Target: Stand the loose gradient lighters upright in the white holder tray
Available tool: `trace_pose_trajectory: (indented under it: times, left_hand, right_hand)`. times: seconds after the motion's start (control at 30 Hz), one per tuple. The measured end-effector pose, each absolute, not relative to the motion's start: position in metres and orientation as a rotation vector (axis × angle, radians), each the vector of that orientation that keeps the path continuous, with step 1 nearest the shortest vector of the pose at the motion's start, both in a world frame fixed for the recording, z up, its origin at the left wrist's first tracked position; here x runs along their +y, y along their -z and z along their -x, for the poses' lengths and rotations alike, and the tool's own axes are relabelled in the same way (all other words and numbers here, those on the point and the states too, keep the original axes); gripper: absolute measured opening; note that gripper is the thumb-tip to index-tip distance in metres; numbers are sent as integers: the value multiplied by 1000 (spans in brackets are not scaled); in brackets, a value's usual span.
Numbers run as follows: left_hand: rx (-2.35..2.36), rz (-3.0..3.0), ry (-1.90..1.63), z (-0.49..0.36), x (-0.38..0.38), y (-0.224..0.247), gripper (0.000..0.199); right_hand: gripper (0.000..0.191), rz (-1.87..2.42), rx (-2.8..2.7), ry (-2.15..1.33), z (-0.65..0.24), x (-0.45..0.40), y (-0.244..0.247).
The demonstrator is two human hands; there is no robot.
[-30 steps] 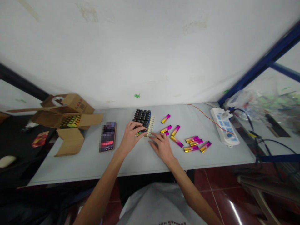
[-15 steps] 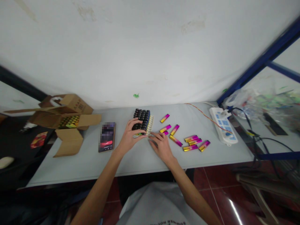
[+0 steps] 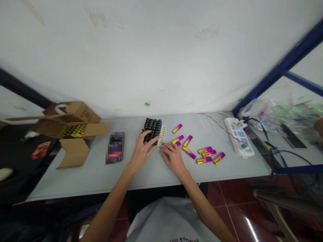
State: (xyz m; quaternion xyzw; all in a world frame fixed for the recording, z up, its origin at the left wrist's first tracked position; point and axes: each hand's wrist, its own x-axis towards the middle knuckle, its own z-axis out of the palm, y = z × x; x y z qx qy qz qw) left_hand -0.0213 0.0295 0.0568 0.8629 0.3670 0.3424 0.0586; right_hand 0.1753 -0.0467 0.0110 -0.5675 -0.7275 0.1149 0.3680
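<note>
A tight block of upright black-topped pieces (image 3: 152, 125) stands on the table, with a row of small white-topped pieces (image 3: 163, 132) along its right side. My left hand (image 3: 141, 146) is curved around the block's near part, fingers at its left and thumb across towards the white row. At the near end of that row, my right hand (image 3: 174, 156) touches with its fingertips; its thumb is apart from the forefinger. Whatever lies under the fingertips is too small to make out. Right of my hands lie several loose pink-and-gold flat pieces (image 3: 187, 141).
An open cardboard box (image 3: 74, 153) with several yellow-topped pieces stands at the left. A phone (image 3: 115, 148) lies between it and my left arm. At the right are a white power strip (image 3: 238, 137), a red-yellow wire (image 3: 222, 127) and plastic bags (image 3: 277, 109) beyond a blue frame.
My left thumb has shifted up and to the right across the block, towards the white row. My right hand has stayed almost in place. The view has tilted slightly.
</note>
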Motion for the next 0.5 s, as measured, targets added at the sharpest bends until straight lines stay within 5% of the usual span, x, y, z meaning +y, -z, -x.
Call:
trace_pose_trajectory:
  times: [0.37, 0.5]
  left_hand:
    - [1461, -2310, -1432, 13, 11, -36, 83]
    - [1461, -2177, -1462, 19, 12, -39, 75]
  right_hand:
    - [28, 1457, -1714, -254, -201, -43, -20]
    - [34, 1548, -1733, -185, -253, -4, -27]
